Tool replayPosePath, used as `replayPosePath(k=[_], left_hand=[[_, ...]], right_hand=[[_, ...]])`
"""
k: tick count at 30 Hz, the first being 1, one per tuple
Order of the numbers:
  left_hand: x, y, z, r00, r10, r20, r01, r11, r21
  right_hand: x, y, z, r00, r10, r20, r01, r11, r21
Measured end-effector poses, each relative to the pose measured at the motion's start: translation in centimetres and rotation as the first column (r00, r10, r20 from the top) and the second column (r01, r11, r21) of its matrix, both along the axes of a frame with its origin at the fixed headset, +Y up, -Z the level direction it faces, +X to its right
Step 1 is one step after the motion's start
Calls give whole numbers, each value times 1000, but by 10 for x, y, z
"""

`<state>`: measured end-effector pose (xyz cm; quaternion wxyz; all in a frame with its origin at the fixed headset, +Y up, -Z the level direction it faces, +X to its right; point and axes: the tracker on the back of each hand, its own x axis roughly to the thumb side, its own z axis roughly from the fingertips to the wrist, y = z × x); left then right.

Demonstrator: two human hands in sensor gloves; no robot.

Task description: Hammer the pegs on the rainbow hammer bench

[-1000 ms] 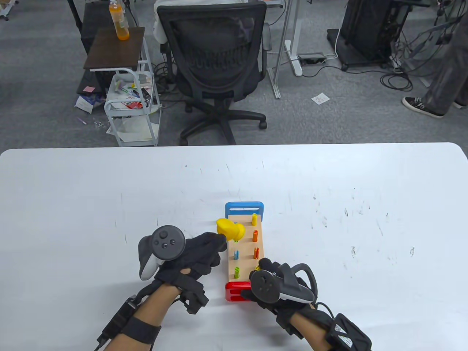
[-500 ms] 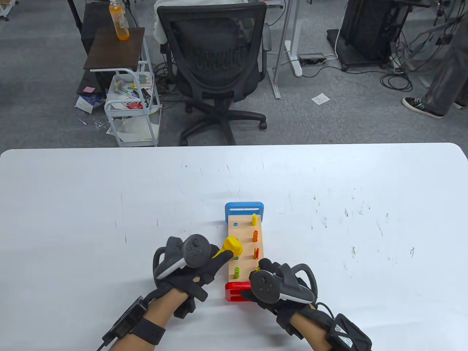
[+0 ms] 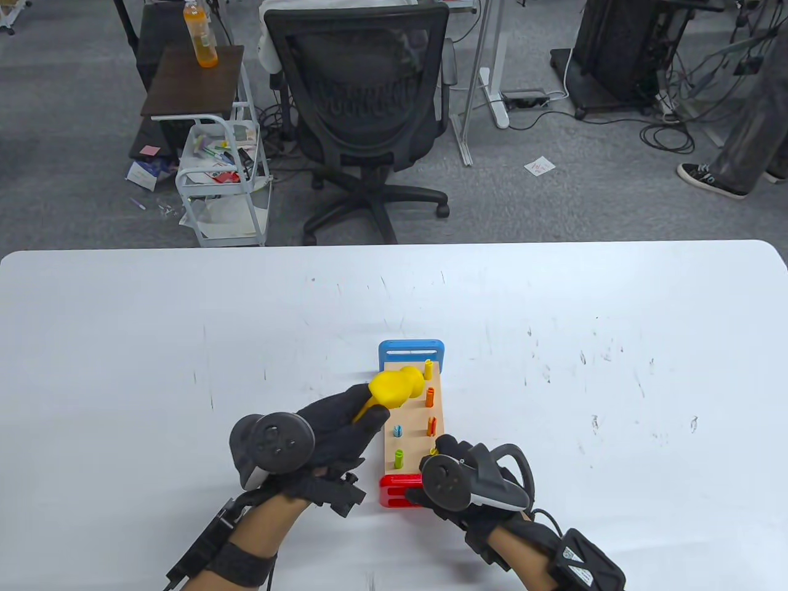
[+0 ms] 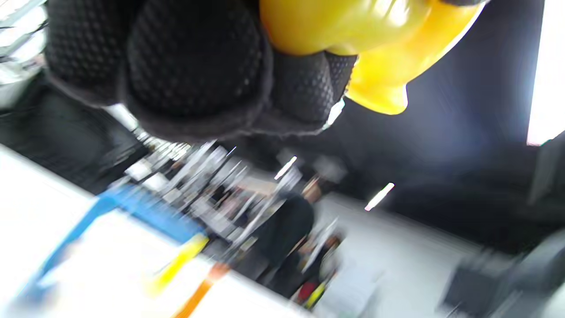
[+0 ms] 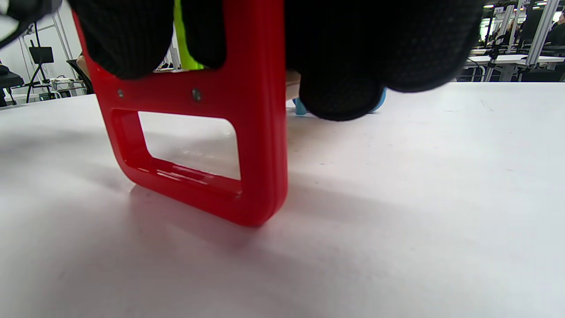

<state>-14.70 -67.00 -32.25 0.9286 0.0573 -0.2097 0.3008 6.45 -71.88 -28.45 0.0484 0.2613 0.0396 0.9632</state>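
The hammer bench (image 3: 411,425) lies on the white table, with a wooden top, a blue end far and a red end (image 3: 397,489) near. Yellow, orange, blue and green pegs (image 3: 429,397) stick up from it. My left hand (image 3: 335,431) grips the handle of the yellow hammer (image 3: 397,386), whose head is raised over the bench's far left part. The hammer (image 4: 375,48) fills the top of the blurred left wrist view. My right hand (image 3: 458,471) holds the bench at its red end (image 5: 203,128), fingers over the top edge.
A black office chair (image 3: 363,111) stands beyond the table's far edge, with a small cart (image 3: 225,178) and a side table holding an orange bottle (image 3: 200,34) to its left. The white table (image 3: 585,369) extends wide on both sides of the bench.
The hammer came down on a blue peg in the near left row half a second ago, then my left hand swung it back up and away toward the bench's far end. My right hand stayed put.
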Motion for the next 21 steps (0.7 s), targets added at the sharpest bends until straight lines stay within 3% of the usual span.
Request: replayPosePath(k=[1, 2, 3, 4, 5, 6, 8, 12, 17, 19, 21], left_hand=[[7, -29, -10, 944, -331, -14, 317, 915, -251], [10, -49, -14, 824, -555, 112, 548, 729, -410], [2, -46, -16, 831, -511, 222, 555, 727, -405], [1, -44, -16, 941, -318, 118, 339, 867, -365], [-4, -30, -12, 987, -144, -70, 119, 952, -281], [-8, -16, -11, 996, -76, -37, 68, 980, -185], [-14, 4, -5, 999, 39, -33, -42, 994, -98], [-18, 33, 9, 946, 316, 66, -317, 948, 6], [-20, 69, 38, 921, 356, 155, -382, 905, 188], [-18, 70, 45, 920, 348, 181, -385, 890, 244], [-13, 55, 42, 938, 314, 146, -337, 923, 183]], right_hand=[[0, 0, 0, 1000, 0, 0, 0, 1000, 0], [0, 0, 0, 1000, 0, 0, 0, 1000, 0], [0, 0, 0, 1000, 1, 1, -1, 1000, 1], [0, 0, 0, 1000, 1, 1, -1, 1000, -1], [0, 0, 0, 1000, 3, 1, -3, 1000, 0], [0, 0, 0, 1000, 1, 1, -1, 1000, 0], [0, 0, 0, 1000, 1, 2, -1, 1000, 3], [0, 0, 0, 1000, 2, 3, -2, 1000, 2], [1, 0, 0, 1000, 0, 2, 0, 1000, -1], [1, 0, 0, 1000, 1, 0, -1, 1000, -2], [1, 0, 0, 1000, 1, 0, -1, 1000, -2]])
